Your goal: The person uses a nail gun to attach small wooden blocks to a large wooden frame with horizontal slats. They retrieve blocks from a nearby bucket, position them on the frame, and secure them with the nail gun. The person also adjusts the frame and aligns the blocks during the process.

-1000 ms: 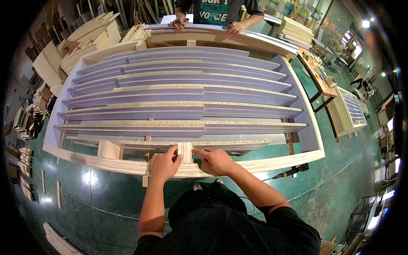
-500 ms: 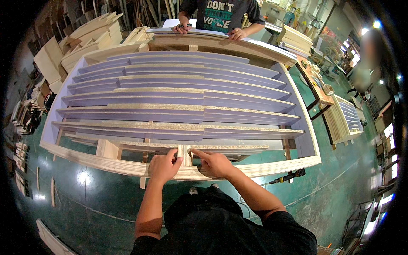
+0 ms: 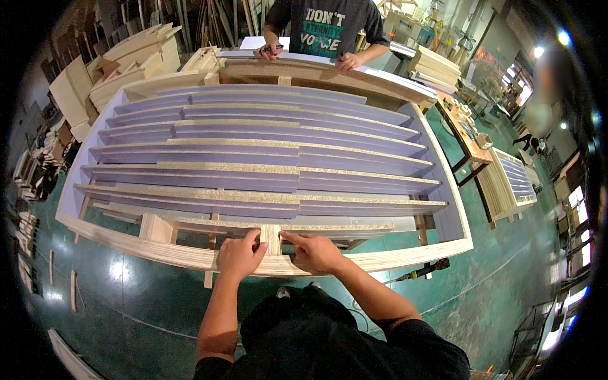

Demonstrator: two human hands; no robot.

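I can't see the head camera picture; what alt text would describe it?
Both the left hand and right hand grip a small upright wooden block on the near rail of a large wooden frame holding purple slats. A second person's hands rest on the far rail.

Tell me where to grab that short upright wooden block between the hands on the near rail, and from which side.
Grip the short wooden block by its two narrow side faces, one from the left and one from the right, coming from the near side. It stands upright on the near rail, with the left hand and right hand already flanking it; slats crowd it behind.
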